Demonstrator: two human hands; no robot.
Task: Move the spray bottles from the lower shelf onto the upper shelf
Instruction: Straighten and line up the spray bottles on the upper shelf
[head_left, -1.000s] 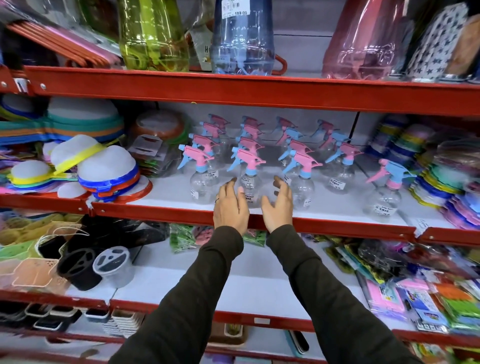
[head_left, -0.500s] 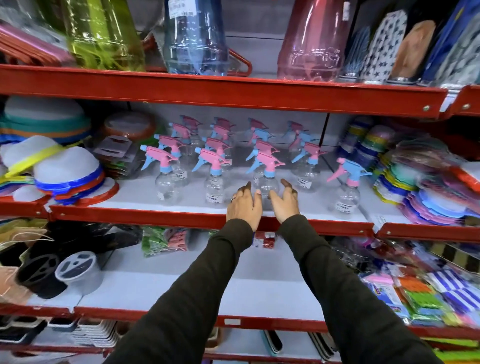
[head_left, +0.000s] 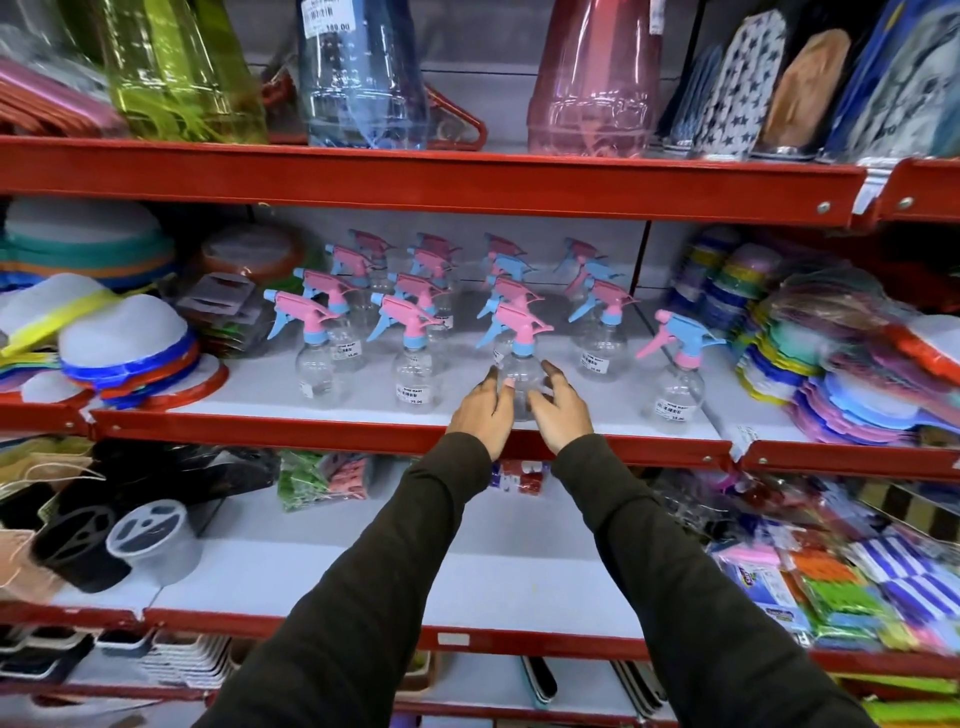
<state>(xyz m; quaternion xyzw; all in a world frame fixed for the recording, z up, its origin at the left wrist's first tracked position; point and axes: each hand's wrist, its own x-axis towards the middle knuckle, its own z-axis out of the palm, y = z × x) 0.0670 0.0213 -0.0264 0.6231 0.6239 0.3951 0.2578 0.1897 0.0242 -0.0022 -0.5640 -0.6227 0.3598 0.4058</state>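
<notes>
Several clear spray bottles with pink and blue trigger heads stand in rows on the middle shelf (head_left: 322, 430). The front bottle of the third row (head_left: 521, 364) stands on the shelf between my hands. My left hand (head_left: 480, 413) cups its left side, thumb against the plastic. My right hand (head_left: 560, 410) cups its right side, fingers spread. Neither hand closes around it. A bottle with a blue head and pink trigger (head_left: 677, 387) stands apart to the right. The white shelf below (head_left: 415, 566) shows no spray bottles.
Stacked sieves (head_left: 130, 353) crowd the left of the bottle shelf and coloured plates (head_left: 852, 395) the right. Large tinted bottles (head_left: 363, 78) stand on the top shelf. Black and grey cups (head_left: 150, 540) and packaged goods (head_left: 831, 587) flank the lower shelf.
Both hands have slid right along the shelf front, from the second row's front bottle to the third row's. My view has also shifted right.
</notes>
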